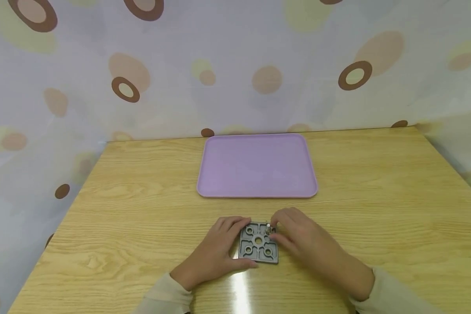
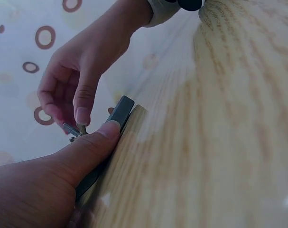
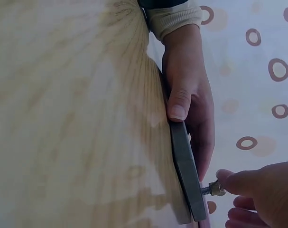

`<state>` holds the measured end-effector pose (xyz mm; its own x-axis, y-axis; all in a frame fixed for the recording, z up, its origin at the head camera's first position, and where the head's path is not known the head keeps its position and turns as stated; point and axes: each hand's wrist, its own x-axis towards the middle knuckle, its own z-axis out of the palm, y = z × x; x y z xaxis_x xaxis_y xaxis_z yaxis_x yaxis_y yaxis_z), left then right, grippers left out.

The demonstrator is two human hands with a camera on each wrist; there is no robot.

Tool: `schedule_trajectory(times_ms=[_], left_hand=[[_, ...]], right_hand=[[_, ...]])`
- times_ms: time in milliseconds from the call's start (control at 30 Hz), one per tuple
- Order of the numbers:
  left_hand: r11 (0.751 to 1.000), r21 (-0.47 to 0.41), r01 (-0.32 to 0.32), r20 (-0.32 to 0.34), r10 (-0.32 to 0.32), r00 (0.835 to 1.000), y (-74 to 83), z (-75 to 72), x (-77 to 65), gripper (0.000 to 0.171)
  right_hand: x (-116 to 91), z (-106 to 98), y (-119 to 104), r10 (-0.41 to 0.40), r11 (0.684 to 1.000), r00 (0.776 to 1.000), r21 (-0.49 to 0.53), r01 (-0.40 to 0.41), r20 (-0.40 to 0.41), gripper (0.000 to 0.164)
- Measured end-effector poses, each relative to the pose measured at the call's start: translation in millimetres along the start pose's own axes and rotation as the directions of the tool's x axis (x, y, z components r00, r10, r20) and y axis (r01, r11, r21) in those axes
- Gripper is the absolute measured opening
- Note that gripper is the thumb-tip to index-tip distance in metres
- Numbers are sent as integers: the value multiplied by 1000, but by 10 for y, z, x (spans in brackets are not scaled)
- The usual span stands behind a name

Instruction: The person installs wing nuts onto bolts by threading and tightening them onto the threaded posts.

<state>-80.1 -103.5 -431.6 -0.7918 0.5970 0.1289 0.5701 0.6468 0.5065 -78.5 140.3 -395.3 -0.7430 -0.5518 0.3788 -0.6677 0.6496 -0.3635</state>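
A square grey metal plate with several round holes lies on the wooden table. My left hand grips it from the left, thumb along the near edge and fingers at the far left corner. In the plate's far right hole stands a small metal screw, its thread showing above the plate in the right wrist view. With thumb and forefinger, my right hand pinches the screw's head. Two short metal arms show at that head in the left wrist view, just under the right thumb.
Beyond the plate, a purple tray lies at the back of the wooden table. A patterned cloth hangs behind the table and along both sides.
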Motion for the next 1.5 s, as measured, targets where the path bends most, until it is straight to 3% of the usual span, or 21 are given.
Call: schedule_trajectory(times_ms=[167,333,700,967,1100,1300,1500], left_hand=[[1000,-2,18,15,-18,1000,24,7,-44,94],[1000,-1,28,19,-28,999,37,11,-67,94],[1000,0,13,8,-13,1000,18,-17,-27,94],[1000,8,9,-2,-9,1000,22,-40,6,94],[1000,12,1,-3,-1,1000,10,-37,15,93],[1000,18,0,-1,0,1000,9,-38,22,94],[1000,14,3,4,-3,1000,8,-22,15,94]], right_hand=[[-25,55,-22,20,1000,999,-22,-19,33,36],[-36,52,-23,29,999,998,-27,-28,61,28],[-7,-3,21,-15,999,1000,-33,14,-28,14],[10,-21,9,-66,997,998,-43,65,-16,9],[12,13,-16,-42,999,999,-6,42,-16,15],[7,40,-33,7,1000,1000,-21,-7,-4,38],[5,42,-8,6,1000,1000,-29,-6,12,31]])
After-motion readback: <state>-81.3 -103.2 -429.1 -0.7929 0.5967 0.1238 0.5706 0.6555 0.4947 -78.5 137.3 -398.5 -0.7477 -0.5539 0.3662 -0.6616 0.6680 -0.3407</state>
